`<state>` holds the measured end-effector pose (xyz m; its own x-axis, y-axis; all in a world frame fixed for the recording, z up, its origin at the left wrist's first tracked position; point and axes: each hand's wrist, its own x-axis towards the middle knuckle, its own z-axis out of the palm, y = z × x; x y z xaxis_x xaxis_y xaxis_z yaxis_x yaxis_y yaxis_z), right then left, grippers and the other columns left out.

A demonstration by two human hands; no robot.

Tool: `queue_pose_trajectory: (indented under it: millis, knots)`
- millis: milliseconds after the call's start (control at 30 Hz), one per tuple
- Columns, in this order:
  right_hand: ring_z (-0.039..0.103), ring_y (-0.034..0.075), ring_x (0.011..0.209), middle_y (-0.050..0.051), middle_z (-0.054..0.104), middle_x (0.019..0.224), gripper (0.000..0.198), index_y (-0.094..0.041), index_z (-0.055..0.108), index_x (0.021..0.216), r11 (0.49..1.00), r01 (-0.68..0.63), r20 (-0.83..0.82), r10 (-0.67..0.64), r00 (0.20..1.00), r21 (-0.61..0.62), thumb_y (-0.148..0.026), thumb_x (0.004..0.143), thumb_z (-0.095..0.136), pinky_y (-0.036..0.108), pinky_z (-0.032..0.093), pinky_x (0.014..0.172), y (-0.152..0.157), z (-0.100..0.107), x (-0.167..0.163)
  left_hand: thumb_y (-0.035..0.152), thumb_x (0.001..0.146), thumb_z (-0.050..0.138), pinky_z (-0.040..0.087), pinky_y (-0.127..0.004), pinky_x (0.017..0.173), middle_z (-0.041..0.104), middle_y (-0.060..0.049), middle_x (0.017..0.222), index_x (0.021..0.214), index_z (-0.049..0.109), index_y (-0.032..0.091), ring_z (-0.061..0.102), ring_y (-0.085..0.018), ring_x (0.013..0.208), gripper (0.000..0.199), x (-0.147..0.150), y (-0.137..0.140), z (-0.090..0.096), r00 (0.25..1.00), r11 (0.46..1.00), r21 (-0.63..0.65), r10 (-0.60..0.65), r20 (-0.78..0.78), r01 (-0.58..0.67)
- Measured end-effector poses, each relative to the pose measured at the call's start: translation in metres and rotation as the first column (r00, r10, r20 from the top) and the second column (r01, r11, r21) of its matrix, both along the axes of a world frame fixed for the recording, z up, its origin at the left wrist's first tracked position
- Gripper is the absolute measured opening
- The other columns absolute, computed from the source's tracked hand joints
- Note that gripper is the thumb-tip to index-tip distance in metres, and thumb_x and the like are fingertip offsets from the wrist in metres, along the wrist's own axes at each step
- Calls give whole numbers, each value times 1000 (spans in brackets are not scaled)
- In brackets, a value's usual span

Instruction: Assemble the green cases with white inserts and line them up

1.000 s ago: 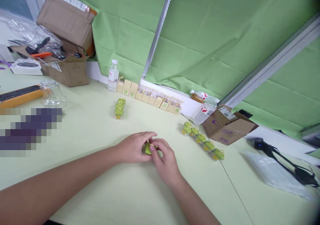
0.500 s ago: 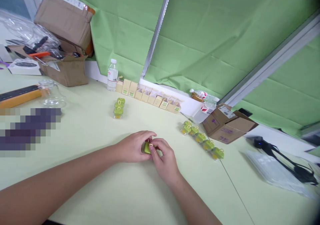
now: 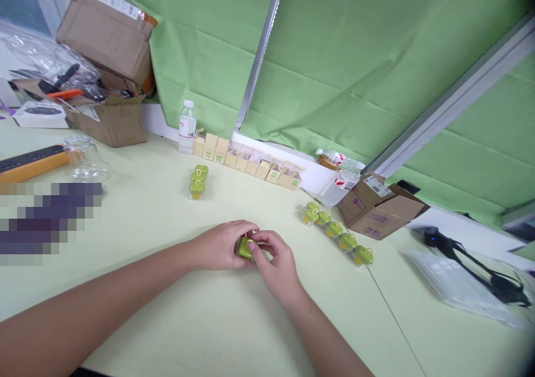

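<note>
— At the near centre of the pale green table (image 3: 179,332), what is held?
— One small clear plastic box with a rounded green lid (image 3: 244,249); left hand (image 3: 221,247) and right hand (image 3: 276,260) both grasp it.
— Progress?
— Apparently mid-handling. Three similar lidded boxes (image 3: 197,187) stand farther left, about six more boxes (image 3: 348,242) right; which are finished, I cannot tell.
— Hidden?
— The grip covers its sides; contents cannot be made out.

We see a labelled cardboard carton (image 3: 104,37) at upper left, an orange-sided power strip (image 3: 35,161) at the left edge, and green fabric (image 3: 343,59) across the top.
</note>
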<state>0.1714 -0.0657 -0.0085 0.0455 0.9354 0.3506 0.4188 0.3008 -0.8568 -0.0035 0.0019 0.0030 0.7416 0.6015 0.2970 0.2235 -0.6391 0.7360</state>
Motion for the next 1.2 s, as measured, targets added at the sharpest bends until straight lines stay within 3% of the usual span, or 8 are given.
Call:
queue_pose_trajectory:
  millis: [167, 300, 633, 833, 933, 1000, 1100, 1200]
  knots:
    - [67, 19, 87, 5, 70, 91, 15, -20, 67, 91, 989, 148, -99, -148, 984, -1, -34, 87, 64, 34, 55, 80, 6, 1, 9, 42, 70, 80, 51, -32, 77, 67, -4, 103, 112, 61, 21, 63, -21, 90, 51, -15, 18, 10, 989, 981, -143, 141, 34, -135]
    - [65, 20, 85, 5, 69, 89, 17, -20, 67, 89, 983, 180, -110, -183, 977, -36, -36, 87, 63, 34, 54, 78, 7, 0, 11, 48, 72, 79, 54, -32, 73, 68, -5, 94, 103, 63, 17, 65, -20, 84, 47, -35, 45, 23, 953, 915, -344, 269, 137, -209]
    - [64, 19, 83, 4, 68, 86, 12, -21, 67, 86, 991, 131, -58, -132, 990, -30, -31, 88, 60, 31, 50, 79, 2, 3, 4, 39, 75, 80, 53, -29, 72, 68, -5, 93, 101, 70, 19, 62, -15, 78, 34, -57, 63, 33, 898, 747, -664, 310, 312, -28]
    - [63, 19, 83, 4, 68, 86, 11, -21, 66, 86, 993, 117, -53, -118, 992, -33, -29, 89, 59, 31, 50, 78, 2, 4, 3, 37, 74, 80, 54, -31, 75, 69, -4, 95, 99, 67, 20, 65, -17, 83, 34, -54, 59, 36, 920, 726, -687, 281, 273, -18]
    - [63, 18, 83, 3, 67, 86, 10, -21, 66, 86, 994, 105, -40, -106, 994, -22, -28, 89, 59, 30, 51, 78, 2, 3, 3, 41, 73, 79, 55, -33, 77, 69, -4, 97, 99, 65, 20, 66, -19, 87, 36, -55, 59, 38, 943, 761, -646, 251, 221, -51]
    - [63, 18, 82, 3, 67, 86, 10, -21, 66, 87, 995, 100, -30, -101, 994, -11, -27, 90, 58, 30, 51, 78, 2, 2, 3, 46, 71, 79, 55, -34, 77, 70, -4, 94, 100, 64, 20, 66, -20, 86, 42, -58, 61, 39, 958, 818, -552, 265, 109, -163]
    - [63, 18, 82, 3, 66, 86, 10, -21, 66, 87, 995, 95, -15, -95, 995, 6, -26, 90, 58, 30, 51, 77, 1, 2, 2, 52, 66, 79, 52, -33, 73, 71, -4, 90, 100, 66, 22, 66, -23, 86, 47, -68, 68, 36, 922, 896, -223, 361, -140, -384]
    - [63, 17, 82, 3, 66, 87, 10, -21, 66, 87, 996, 86, -10, -85, 996, 14, -26, 90, 58, 30, 52, 77, 0, 3, 2, 50, 67, 75, 49, -31, 72, 71, -3, 99, 98, 69, 24, 65, -24, 90, 41, -81, 78, 29, 859, 905, 115, 425, -285, -409]
